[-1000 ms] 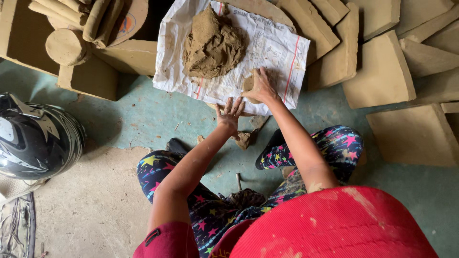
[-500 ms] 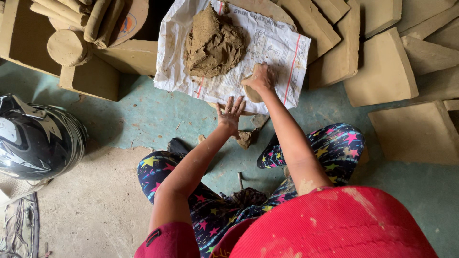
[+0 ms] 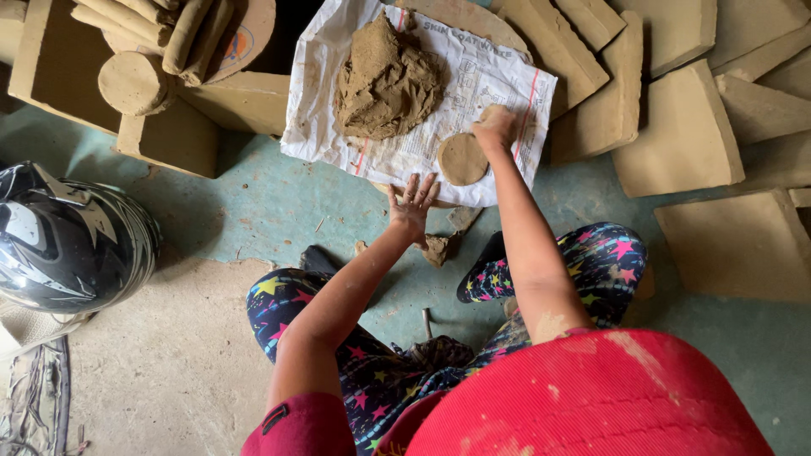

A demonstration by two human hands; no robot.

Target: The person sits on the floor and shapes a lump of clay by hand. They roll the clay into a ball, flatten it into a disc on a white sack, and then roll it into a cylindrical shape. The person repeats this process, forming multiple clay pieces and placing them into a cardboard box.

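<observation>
**Work surface and hand positions**

You sit on a worn teal-painted concrete floor (image 3: 253, 211). Reference landmark: the white printed paper sheet (image 3: 507, 76). A brown lump of wet clay (image 3: 387, 78) lies on its centre. The flat round clay disc (image 3: 462, 159) rests at its near edge. Your right hand (image 3: 496, 127) presses just behind the disc; its grip cannot be determined. Your left hand (image 3: 413, 205), fingers spread, holds nothing, just below the sheet. Tan clay slabs (image 3: 676, 127) lie right, cut off by the frame.
</observation>
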